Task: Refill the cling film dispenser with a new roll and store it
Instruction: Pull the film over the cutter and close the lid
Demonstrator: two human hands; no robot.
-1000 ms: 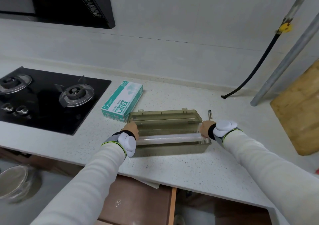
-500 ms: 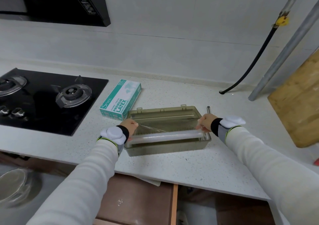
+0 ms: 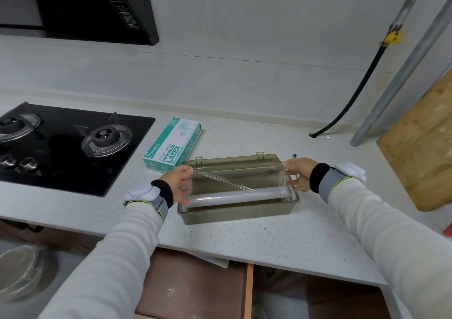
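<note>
**Film stretched wide over the open dispenser**

Centre of the frame, and here's the cling film dispenser (image 3: 234, 214), a smoky olive see-through box, sitting on the speckled white countertop (image 3: 269, 240) with its lid (image 3: 232, 159) thrown back flat towards the wall. The roll (image 3: 234, 196) lies lengthways inside the box, close to the front wall. A clear sheet of film (image 3: 234, 179) comes up off the roll and runs back over the open box, held taut from side to side.

The left hand (image 3: 179, 181) is at the box's left end, pinching the film's left corner between thumb and fingers. The right hand (image 3: 297, 171) is at the right end, thumb and forefinger pinching the other corner, its lower fingers loosely spread beside the end of the roll. Both wrists carry white padded bands over pale sleeves.

Just behind and to the left of the dispenser lies a teal latex glove box (image 3: 172, 145). Further left is the black gas hob (image 3: 61, 145), and a wooden board (image 3: 420, 152) leans at the right edge. Along the bottom of the frame, a brown drawer (image 3: 195, 287) stands open under the counter's edge.
</note>
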